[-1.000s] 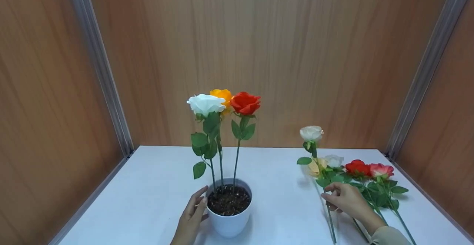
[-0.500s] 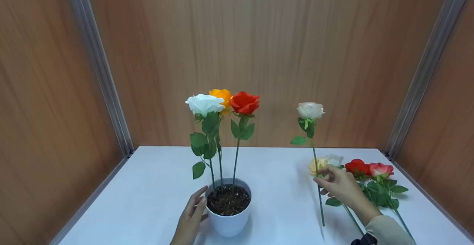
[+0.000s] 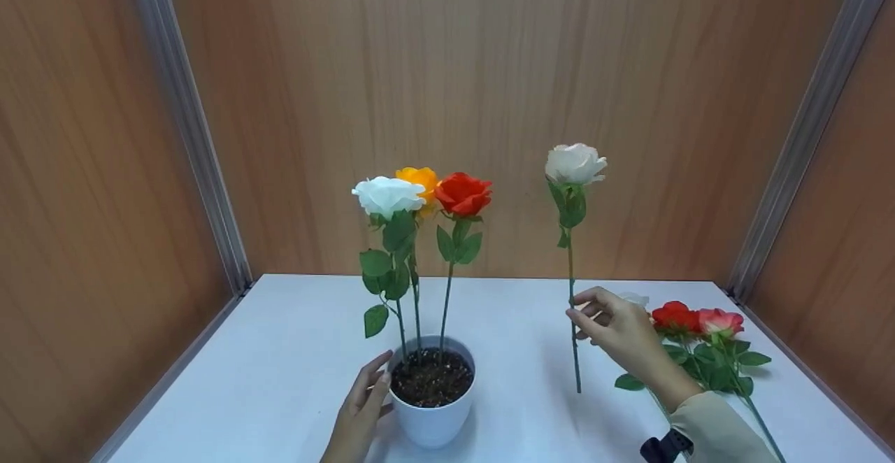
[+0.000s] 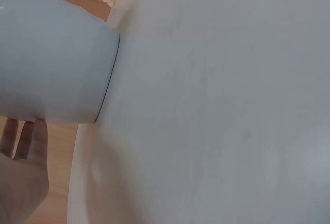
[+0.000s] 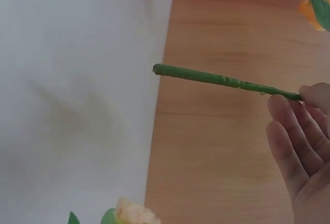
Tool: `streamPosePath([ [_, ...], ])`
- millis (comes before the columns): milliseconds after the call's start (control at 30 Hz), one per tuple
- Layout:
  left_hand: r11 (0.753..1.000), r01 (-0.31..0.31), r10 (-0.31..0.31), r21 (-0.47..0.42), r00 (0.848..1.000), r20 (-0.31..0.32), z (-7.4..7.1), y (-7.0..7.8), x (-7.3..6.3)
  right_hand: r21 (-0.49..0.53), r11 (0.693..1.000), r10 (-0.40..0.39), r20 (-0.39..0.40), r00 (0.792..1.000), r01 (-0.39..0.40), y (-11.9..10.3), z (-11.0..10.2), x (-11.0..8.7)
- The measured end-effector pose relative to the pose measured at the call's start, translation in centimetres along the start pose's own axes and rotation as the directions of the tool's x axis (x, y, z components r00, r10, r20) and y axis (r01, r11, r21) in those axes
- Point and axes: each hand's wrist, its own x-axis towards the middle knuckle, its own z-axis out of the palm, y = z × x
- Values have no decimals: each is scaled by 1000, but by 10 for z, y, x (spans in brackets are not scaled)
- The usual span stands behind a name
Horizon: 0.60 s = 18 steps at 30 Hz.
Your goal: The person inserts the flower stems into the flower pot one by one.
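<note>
The left hand (image 3: 358, 407), its fingers loosely extended, touches the left wall of a smooth white round pot (image 3: 432, 426) without curling round it; hand and pot keep the same places as 1 second ago. Dark brown, crumbly soil (image 3: 432, 386) fills the pot, and 3 fabric-looking roses stand upright in it: a rose with a wide white blossom (image 3: 388, 197) at left, a rose with a ruffled orange blossom (image 3: 418, 177) partly behind it, and a rose with a bright red blossom (image 3: 463, 195) at right.

Right of the pot and well apart from it is the change: a long-stemmed, cream-white fabric-looking rose (image 3: 574, 205) has risen, drifted left and come nearly vertical over the last second. The right hand (image 3: 624, 331) pinches its green stem between thumb and fingers, with the bare lower end pointing down, apparently above the white table (image 3: 280, 351). I judge the lift complete: this rose is free of the others, its stem end unobstructed.

Farther right, a rose with a scarlet blossom (image 3: 675, 316) and a rose with a coral-pink blossom (image 3: 720, 321) lie side by side, leaves overlapping. A pale, whitish blossom (image 3: 635, 299) shows only partly behind the right hand.
</note>
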Motion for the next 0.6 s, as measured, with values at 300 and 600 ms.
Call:
streamPosePath([
  [300, 1000, 1, -1, 11, 1000, 2, 1, 0, 0, 29, 978, -208, -9, 978, 208, -36, 11, 8],
  [600, 1000, 6, -5, 17, 1000, -5, 1, 2, -1, 103, 940, -327, -13, 945, 326, -69, 27, 17],
])
